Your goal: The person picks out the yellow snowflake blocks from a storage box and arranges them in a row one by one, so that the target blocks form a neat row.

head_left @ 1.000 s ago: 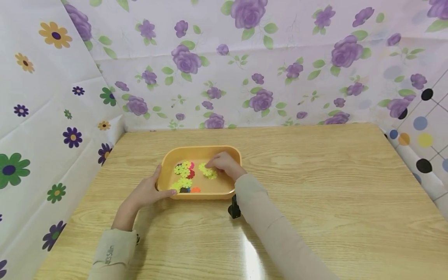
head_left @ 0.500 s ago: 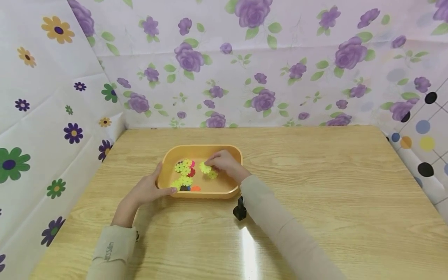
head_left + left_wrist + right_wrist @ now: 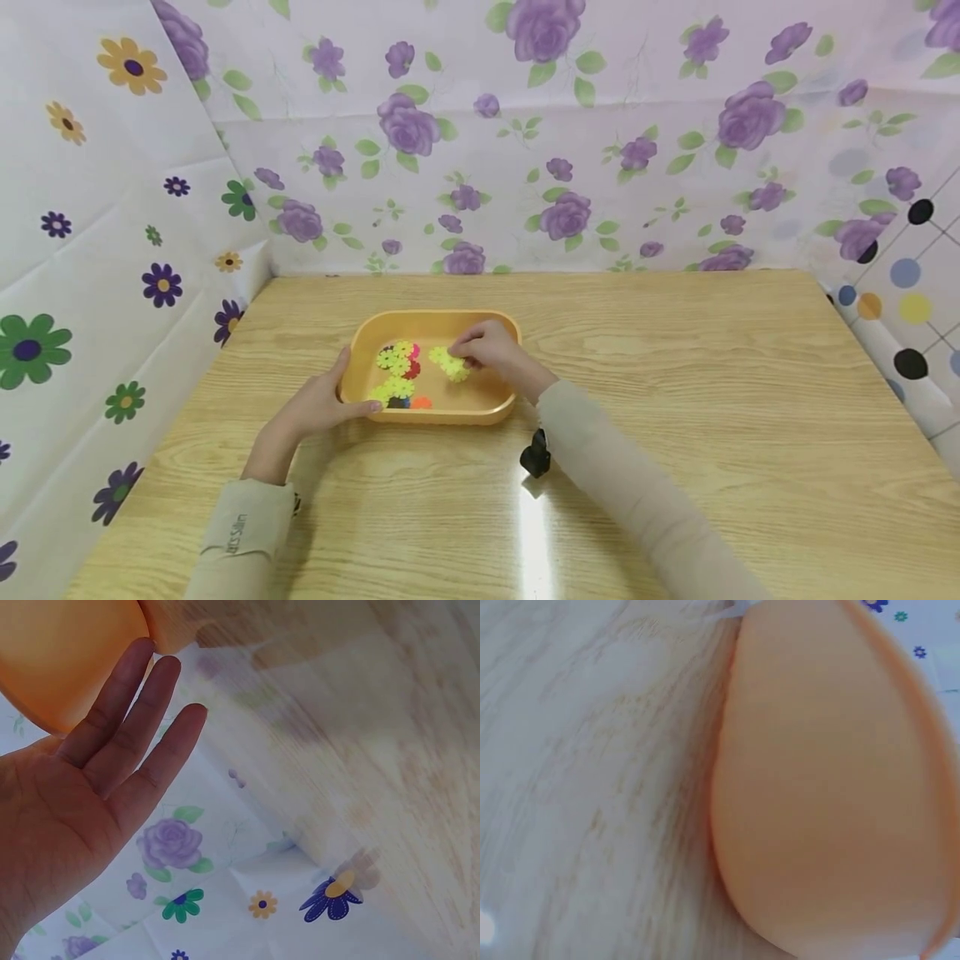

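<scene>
An orange-yellow plastic tray [image 3: 442, 417] stands on the table, with small notched, flower-shaped plastic discs [image 3: 397, 360] inside, mostly yellow-green. My left hand [image 3: 315, 406] rests at its left end, thumb along the near rim. In the left wrist view, three fingers [image 3: 112, 761] of that hand stand straight beside the tray's outer wall [image 3: 67, 660]. My right hand [image 3: 491, 347] reaches inside over the right half, curled fingertips pinching a yellow-green disc [image 3: 453, 365] among a few others. The right wrist view shows the tray's outer wall [image 3: 825, 780]; the hand is hidden there.
Red, pink, orange and dark discs lie among the yellow-green ones on the tray's left. A black wrist camera [image 3: 536, 457] hangs under the right sleeve. The wooden table [image 3: 675, 375] extends to the right. Flower-printed sheets [image 3: 487, 150] line the back and left.
My right hand has shifted slightly to the right inside the tray, and the yellow-green discs under its fingertips have moved a little. The left hand stays at the tray's left end.
</scene>
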Demonstrator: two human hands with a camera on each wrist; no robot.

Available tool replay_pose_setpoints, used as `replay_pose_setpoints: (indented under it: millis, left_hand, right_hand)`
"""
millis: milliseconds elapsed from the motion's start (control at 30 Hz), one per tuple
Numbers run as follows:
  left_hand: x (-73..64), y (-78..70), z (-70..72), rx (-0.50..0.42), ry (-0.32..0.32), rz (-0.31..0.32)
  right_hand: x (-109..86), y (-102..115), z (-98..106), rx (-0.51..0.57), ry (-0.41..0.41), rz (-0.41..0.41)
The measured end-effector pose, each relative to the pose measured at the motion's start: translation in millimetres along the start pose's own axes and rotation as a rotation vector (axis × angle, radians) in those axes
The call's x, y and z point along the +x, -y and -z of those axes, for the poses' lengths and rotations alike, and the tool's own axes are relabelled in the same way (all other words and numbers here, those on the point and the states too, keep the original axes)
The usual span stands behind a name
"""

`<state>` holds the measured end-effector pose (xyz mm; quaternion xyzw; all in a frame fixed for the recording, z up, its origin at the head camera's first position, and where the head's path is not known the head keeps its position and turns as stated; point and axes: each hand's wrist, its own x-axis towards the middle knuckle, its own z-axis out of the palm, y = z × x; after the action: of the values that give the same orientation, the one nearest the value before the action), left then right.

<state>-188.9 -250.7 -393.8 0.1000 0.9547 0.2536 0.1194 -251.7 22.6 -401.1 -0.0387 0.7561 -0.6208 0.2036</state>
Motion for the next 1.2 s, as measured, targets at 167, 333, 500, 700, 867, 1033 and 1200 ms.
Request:
replay_pose_setpoints:
  millis: [167, 333, 500, 700, 867, 1033, 1200]
  left_hand:
    - [0.1, 0.5, -0.8, 0.001, 0.000, 0.003]
    - [0.4, -1.0, 0.0, 0.001, 0.005, 0.010]
    - [0.9, -0.1, -0.2, 0.005, 0.009, 0.016]
    - [-0.5, -0.1, -0.5, -0.005, 0.008, 0.014]
    - [-2.1, -1.6, -0.2, -0.020, 0.006, 0.013]
    - [-2.0, -2.9, 0.2, -0.028, 0.013, 0.022]
    - [-1.7, -4.3, 0.5, -0.034, 0.019, 0.025]
  right_hand:
    - [-8.6, 4.5, 9.1, 0.023, 0.000, 0.009]
    - [-17.4, 10.1, 17.0, 0.014, 0.005, 0.020]
    - [-24.2, 13.6, 24.8, 0.017, 0.021, 0.044]
    - [-31.5, 15.9, 34.0, 0.021, 0.011, 0.062]
    - [-35.2, 14.7, 42.6, 0.037, 0.015, 0.070]
    - [-38.0, 11.4, 52.9, 0.059, 0.003, 0.077]
    - [-40.2, 8.3, 62.6, 0.047, -0.004, 0.085]
